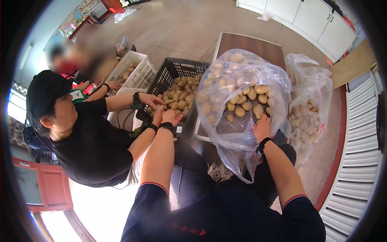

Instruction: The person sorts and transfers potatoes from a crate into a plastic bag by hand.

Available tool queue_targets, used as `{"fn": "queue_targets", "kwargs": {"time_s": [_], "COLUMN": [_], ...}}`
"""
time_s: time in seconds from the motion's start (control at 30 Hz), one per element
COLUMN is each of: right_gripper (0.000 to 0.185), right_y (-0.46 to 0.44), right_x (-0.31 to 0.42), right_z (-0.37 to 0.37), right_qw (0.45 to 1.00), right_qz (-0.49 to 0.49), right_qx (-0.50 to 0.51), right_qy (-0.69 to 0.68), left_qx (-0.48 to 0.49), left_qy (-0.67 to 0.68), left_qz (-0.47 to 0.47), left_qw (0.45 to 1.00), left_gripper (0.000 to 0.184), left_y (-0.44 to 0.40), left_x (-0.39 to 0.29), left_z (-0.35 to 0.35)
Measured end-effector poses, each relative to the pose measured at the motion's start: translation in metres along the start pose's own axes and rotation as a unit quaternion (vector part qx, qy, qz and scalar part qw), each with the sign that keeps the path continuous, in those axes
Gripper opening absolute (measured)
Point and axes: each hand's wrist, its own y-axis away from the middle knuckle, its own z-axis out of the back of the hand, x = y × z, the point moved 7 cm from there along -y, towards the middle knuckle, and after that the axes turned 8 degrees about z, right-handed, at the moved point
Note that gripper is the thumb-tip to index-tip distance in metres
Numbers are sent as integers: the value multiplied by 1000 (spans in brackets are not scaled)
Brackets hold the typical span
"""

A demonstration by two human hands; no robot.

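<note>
My right hand (262, 128) reaches into the mouth of a large clear plastic bag (213, 125) of potatoes, its fingers closed on an oblong potato (258, 111). Other loose potatoes (240, 111) lie inside the bag around it. My left hand (171, 117) is at the near edge of a black plastic crate (163, 76) filled with potatoes (179, 94). Its back faces me, and whether its fingers hold anything is hidden. Right beside it are the hands (151, 101) of a co-worker, close together over the crate's near corner.
The bag rests on a brown board with a pale rim (250, 42). Another clear bag of potatoes (304, 117) stands on the floor to the right, near a white radiator (346, 173). Left are the co-worker in black (88, 145), a white crate (137, 76) and more people.
</note>
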Motion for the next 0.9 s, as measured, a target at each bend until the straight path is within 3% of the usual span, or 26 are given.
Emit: {"fn": "queue_targets", "kwargs": {"time_s": [0.03, 0.07, 0.1, 0.13, 0.23, 0.3, 0.37, 0.4, 0.47, 0.5, 0.6, 0.63, 0.7, 0.77, 0.83, 0.9], "right_gripper": [63, 61, 61, 55, 44, 38, 32, 32, 30, 30, 30, 30, 30, 30, 32, 33], "right_y": [-1, -3, -5, -8, -10, -14, -17, -17, -7, -6, 1, -1, -3, -3, 2, 4], "right_x": [-6, -11, -17, -19, -13, -2, -23, -17, -4, 7, 46, 54, 84, 113, 147, 167], "right_z": [-2, -5, -10, -9, 6, 7, -13, -14, -21, -17, 1, 2, 2, 8, 19, 17], "right_qw": [999, 998, 998, 994, 988, 987, 952, 952, 800, 799, 703, 703, 643, 653, 683, 693], "right_qz": [7, 14, 19, 35, 35, 22, -100, -89, -185, -179, -206, -204, -147, -92, -21, -5], "right_qx": [-26, -51, -49, -89, -110, -89, -60, -46, 40, 49, 122, 118, 187, 198, 225, 239], "right_qy": [-18, -36, -34, -52, -99, -131, -284, -289, -570, -572, -670, -671, -728, -725, -695, -680], "left_qx": [6, 1, -5, -8, -6, 26, 36, 22, 8, 10, 36, 38, 82, 115, 182, 190], "left_qy": [-59, 318, 648, 653, 768, 777, 760, 752, 750, 756, 724, 723, 689, 675, 607, 586], "left_qz": [1, 77, 142, 145, 151, 123, 82, 105, 114, 96, 97, 93, 53, 34, -42, -17], "left_qw": [998, 945, 748, 744, 622, 617, 643, 650, 651, 647, 683, 684, 718, 728, 773, 787], "left_gripper": [22, 22, 22, 22, 21, 19, 20, 20, 20, 20, 24, 24, 29, 34, 37, 41], "left_y": [5, -5, -10, -8, -5, 4, 19, 30, 43, 45, 55, 60, 68, 71, 80, 86], "left_x": [-3, 11, 27, 26, 14, -5, -28, -37, -50, -57, -80, -88, -108, -120, -142, -152], "left_z": [2, -5, -19, -20, -19, -12, 1, 9, 14, 16, 20, 22, 21, 16, 11, 7]}}
